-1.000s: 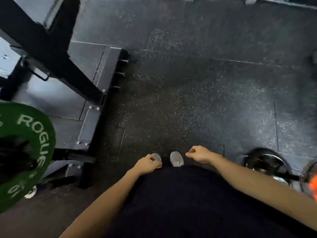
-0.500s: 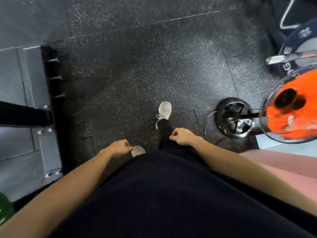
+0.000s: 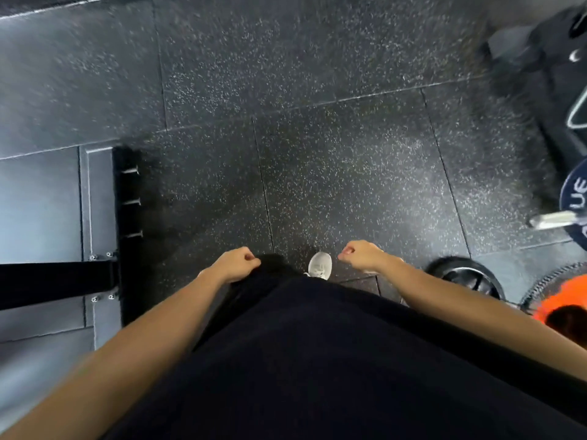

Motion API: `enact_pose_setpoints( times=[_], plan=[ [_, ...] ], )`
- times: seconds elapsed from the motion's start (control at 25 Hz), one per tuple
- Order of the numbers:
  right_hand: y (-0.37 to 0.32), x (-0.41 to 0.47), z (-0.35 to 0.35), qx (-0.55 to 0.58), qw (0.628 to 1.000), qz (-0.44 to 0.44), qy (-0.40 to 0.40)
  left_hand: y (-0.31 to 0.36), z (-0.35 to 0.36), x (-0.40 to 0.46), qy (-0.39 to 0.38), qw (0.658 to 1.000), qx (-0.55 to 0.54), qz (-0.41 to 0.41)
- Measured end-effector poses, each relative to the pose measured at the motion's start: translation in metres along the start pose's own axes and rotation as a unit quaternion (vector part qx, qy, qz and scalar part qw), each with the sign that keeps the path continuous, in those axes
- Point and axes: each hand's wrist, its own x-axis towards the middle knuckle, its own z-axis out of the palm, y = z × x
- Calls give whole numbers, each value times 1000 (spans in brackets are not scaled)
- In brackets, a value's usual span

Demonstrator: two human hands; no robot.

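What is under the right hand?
Only speckled black floor tile shows under the right hand; the white shoe is beside it. The other foot is hidden by dark clothing.

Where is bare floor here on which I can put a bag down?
The speckled rubber floor ahead is bare, between the rack base on the left and the barbell plate on the right. Lower right is crowded by the fan.
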Motion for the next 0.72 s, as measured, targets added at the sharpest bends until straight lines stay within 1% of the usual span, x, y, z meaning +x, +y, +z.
enact_pose_setpoints(
  times=[0.08,0.16,0.24,0.32,0.4,0.56,0.64,0.72],
  plan=[
    [-15,28,-46,-12,1000,-1,-9,28,-32,21,21,999,-46,4],
    [-33,53,-81,-24,999,3,-21,45,-54,38,30,998,-58,6],
    [-60,89,-122,-35,999,8,-30,56,-88,67,23,997,-67,-9],
    [-96,128,-162,-48,998,7,-32,67,-128,101,15,994,-104,-26],
    [-139,170,-208,-72,997,2,-29,77,-188,139,28,988,-148,-42],
    [-240,226,-307,-101,995,-19,3,86,-323,193,38,993,-105,-27],
    [-292,255,-355,-97,995,-30,20,84,-389,215,54,993,-100,-34],
    [-343,285,-394,-107,993,-45,19,84,-446,239,70,990,-112,-40]
  ],
)
